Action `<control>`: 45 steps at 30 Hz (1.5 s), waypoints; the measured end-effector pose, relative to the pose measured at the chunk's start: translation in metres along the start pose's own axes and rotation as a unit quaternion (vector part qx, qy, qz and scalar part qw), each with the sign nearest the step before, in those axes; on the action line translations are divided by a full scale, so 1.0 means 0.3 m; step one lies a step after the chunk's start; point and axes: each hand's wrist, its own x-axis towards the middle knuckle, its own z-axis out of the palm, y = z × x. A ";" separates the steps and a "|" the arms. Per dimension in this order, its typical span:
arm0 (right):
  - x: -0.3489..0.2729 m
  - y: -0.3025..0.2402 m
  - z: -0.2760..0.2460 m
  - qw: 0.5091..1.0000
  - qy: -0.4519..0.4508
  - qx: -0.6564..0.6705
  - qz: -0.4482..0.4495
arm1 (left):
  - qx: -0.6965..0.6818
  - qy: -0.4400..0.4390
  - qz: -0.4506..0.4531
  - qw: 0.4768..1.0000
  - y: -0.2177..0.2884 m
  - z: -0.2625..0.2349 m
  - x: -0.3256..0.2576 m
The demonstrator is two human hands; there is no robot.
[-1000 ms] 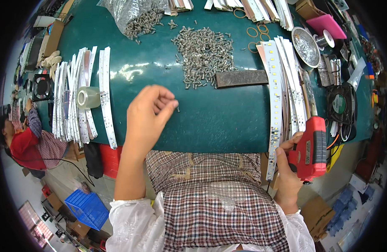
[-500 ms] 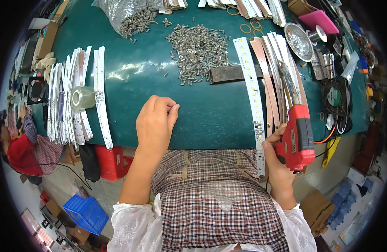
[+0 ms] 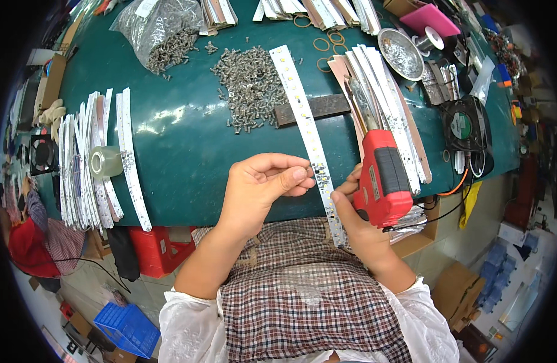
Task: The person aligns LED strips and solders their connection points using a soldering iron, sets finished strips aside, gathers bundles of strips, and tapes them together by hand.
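Two hands: both at the near edge of the green worktop (image 3: 188, 151), over the person's checked apron (image 3: 302, 296).
Left hand (image 3: 260, 187): curled, thumb and forefinger pinched together on something too small to tell, the fingertips (image 3: 299, 175) just beside the white LED strip (image 3: 306, 130).
Right hand (image 3: 357, 224): closed round the grip of the red electric screwdriver (image 3: 384, 178), with its thumb against the strip's near end.
White LED strip: long and narrow, lying slantwise from the middle of the worktop, past the near edge, down onto the apron; it crosses a dark metal bar (image 3: 312, 107).
Red electric screwdriver: tip pointing away toward the far edge, lying over a stack of more strips (image 3: 387, 109) at the right side.
Screw heap (image 3: 248, 88): loose silver screws, mid worktop toward the far edge, just left of the strip.
Bag of screws (image 3: 160, 30): clear plastic, far left corner.
Left edge: a fan of white strips (image 3: 91, 163) with a roll of clear tape (image 3: 105, 162) on top.
Right edge: a small black fan (image 3: 466, 124) and a round metal dish (image 3: 399, 51) farther back.
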 end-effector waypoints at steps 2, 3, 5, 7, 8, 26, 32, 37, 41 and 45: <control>0.001 0.004 0.003 1.000 -0.002 0.005 -0.005 | 0.003 0.003 0.007 1.000 -0.007 0.000 0.004; 0.001 0.005 0.003 1.000 -0.002 0.005 -0.004 | 0.003 0.003 0.007 1.000 -0.009 0.000 0.006; 0.000 0.006 0.005 1.000 0.005 0.009 -0.008 | 0.007 0.001 0.004 1.000 -0.010 0.001 0.008; -0.001 0.006 0.003 1.000 0.003 0.015 -0.004 | 0.006 0.000 0.007 1.000 -0.011 0.002 0.011; -0.001 0.006 0.002 1.000 0.003 0.021 0.000 | 0.004 -0.002 0.009 1.000 -0.012 0.003 0.014; 0.007 0.013 -0.009 1.000 -0.024 -0.001 0.003 | 0.012 -0.014 -0.011 1.000 -0.005 0.013 0.030; 0.006 0.006 -0.012 0.999 -0.036 -0.012 0.008 | 0.025 -0.027 -0.007 0.999 -0.006 0.013 0.033; 0.004 0.016 -0.011 0.999 -0.037 -0.008 0.013 | 0.027 -0.031 -0.006 0.999 -0.013 0.006 0.041; -0.001 0.055 -0.006 0.999 -0.001 -0.027 -0.037 | 0.032 -0.019 0.016 0.999 -0.020 0.014 0.044; 0.008 0.089 -0.020 0.967 -0.018 -0.209 -0.142 | 0.055 -0.005 0.046 0.997 -0.022 0.037 0.040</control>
